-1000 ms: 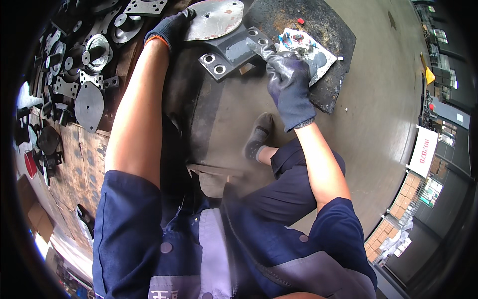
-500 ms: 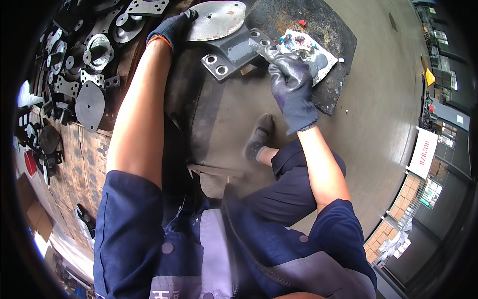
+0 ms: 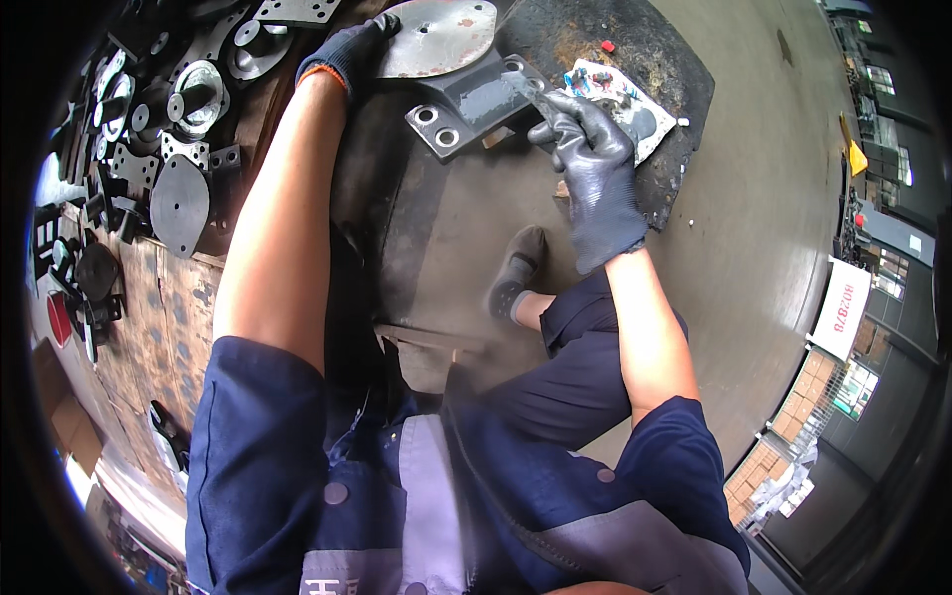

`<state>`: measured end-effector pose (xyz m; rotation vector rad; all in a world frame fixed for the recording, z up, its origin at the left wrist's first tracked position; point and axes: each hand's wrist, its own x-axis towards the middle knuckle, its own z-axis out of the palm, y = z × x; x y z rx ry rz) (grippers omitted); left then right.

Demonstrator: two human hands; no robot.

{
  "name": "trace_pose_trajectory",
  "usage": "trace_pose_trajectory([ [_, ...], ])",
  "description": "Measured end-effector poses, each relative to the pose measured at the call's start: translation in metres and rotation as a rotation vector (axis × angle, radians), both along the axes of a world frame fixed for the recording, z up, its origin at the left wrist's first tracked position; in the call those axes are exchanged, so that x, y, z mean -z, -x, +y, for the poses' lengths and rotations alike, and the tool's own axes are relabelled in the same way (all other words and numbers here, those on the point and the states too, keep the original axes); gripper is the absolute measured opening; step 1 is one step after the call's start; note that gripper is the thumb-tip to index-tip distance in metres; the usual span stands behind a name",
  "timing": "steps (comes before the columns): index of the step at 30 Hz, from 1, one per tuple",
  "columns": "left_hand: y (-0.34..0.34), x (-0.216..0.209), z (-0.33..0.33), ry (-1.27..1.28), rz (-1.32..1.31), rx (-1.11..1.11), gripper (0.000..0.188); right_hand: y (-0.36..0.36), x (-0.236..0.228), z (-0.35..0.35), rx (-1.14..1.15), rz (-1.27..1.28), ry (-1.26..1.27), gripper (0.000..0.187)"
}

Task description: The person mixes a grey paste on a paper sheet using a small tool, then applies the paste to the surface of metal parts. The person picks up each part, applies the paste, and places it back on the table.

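A metal bracket (image 3: pixel 476 79) with a rounded flat plate (image 3: pixel 436 40) and bolt-hole lugs lies in front of me. My left hand (image 3: pixel 357 50), in a dark glove with an orange cuff edge, grips the plate's left edge. Light grey paste (image 3: pixel 491 97) is smeared over the bracket's middle. By the right lug, my right hand (image 3: pixel 593 149), in a black coated glove, pinches a thin flat blade like a putty scraper (image 3: pixel 534 87), mostly hidden by the fingers. Behind that hand lies a white sheet (image 3: pixel 650 111) with a blob of grey paste.
A dark, stained board (image 3: pixel 635 40) carries the sheet and a small red bit (image 3: pixel 608 47). Many metal plates and round flanged parts (image 3: pixel 198 99) crowd the wooden bench (image 3: pixel 169 307) to my left. My foot (image 3: pixel 521 273) is on the floor below the bracket.
My right hand has drawn slightly right and down, away from the bracket's lug, with the blade. More grey paste shows on the bracket's middle. My left hand keeps its grip.
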<state>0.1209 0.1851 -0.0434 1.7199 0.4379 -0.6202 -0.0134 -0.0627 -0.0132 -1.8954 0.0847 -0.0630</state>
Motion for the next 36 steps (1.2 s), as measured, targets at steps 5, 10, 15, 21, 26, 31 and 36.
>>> trace_pose_trajectory([
  [5, -0.01, 0.023, 0.011, 0.1, 0.033, -0.071, 0.048, -0.004, -0.02, 0.009, 0.103, 0.499, -0.327, 0.019],
  [10, -0.016, 0.034, 0.008, 0.131, 0.036, -0.069, 0.047, -0.004, -0.013, 0.001, 0.111, 0.594, -0.538, 0.015],
  [15, -0.008, 0.025, 0.011, 0.088, 0.029, -0.043, 0.047, -0.008, -0.013, 0.003, 0.148, 0.625, -0.509, 0.016],
  [21, 0.004, 0.005, 0.006, -0.049, -0.001, 0.049, 0.048, -0.01, -0.012, 0.005, 0.209, 0.52, -0.318, 0.017],
  [26, -0.006, 0.013, 0.007, -0.051, -0.033, 0.055, 0.048, 0.001, 0.008, 0.006, 0.144, 0.05, -0.002, 0.018],
  [31, -0.024, 0.068, 0.028, 0.085, -0.019, -0.07, 0.047, 0.002, 0.017, 0.006, 0.048, -0.217, 0.289, 0.028],
  [36, -0.023, 0.068, 0.03, 0.151, -0.005, -0.084, 0.049, -0.004, 0.012, 0.004, -0.068, -0.47, 0.641, 0.042],
])
